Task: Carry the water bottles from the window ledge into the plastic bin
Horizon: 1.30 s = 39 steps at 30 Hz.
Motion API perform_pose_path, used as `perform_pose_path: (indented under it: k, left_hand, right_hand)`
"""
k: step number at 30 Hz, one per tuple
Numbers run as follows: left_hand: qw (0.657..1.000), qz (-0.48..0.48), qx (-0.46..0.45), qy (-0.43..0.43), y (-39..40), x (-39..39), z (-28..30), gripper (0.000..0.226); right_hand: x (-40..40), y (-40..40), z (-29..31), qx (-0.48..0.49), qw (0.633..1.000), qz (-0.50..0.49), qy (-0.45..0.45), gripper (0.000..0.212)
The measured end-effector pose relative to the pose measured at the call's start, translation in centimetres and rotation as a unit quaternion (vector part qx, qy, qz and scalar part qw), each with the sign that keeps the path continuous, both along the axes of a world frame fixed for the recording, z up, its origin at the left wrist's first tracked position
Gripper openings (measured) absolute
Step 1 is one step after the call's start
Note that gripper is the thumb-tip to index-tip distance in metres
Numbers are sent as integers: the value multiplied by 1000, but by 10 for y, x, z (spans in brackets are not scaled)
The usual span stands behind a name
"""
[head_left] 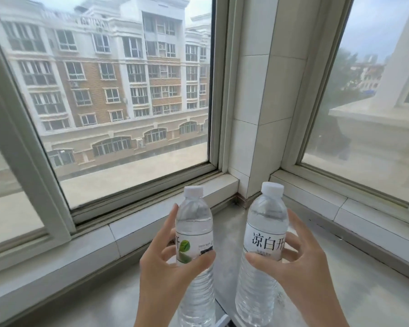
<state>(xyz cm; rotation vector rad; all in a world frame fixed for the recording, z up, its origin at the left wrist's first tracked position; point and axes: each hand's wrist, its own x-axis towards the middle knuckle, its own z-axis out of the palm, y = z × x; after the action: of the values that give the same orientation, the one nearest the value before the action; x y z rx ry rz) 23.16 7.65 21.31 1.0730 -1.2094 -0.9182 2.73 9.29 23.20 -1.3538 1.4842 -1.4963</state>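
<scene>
Two clear water bottles with white caps and white labels stand upright in front of me over the grey window ledge (354, 274). My left hand (168, 263) is wrapped around the left bottle (194, 232) at its label, thumb in front and fingers behind. My right hand (302, 263) grips the right bottle (265, 234) the same way, at its label with large printed characters. Whether the bottle bases rest on the ledge or are lifted off it, I cannot tell. No plastic bin is in view.
The ledge runs into a corner with a white tiled pillar (265, 109) between two windows. A large sliding window (118, 102) is on the left and a second window (368, 102) on the right, with raised white sills along both.
</scene>
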Motion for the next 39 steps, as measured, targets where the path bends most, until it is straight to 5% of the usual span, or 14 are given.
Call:
perform_pose_path:
  k: [8,17,29,39]
  left_hand:
    - [994,107,-31,-1,88,14,18,99]
    - [957,288,31,-12,235,42,-9,99]
    - [850,526,24,-24,424,138,-10,97]
    - [753,657,39,-6,632,239,-13,96]
  right_hand:
    - [17,48,17,-19,987,151,48,101]
    - [72,117,-8,17,944,328,33,101]
    - [224,237,-3,34,838,544,26,104]
    - [395,423,-10,46,732,679,32,103]
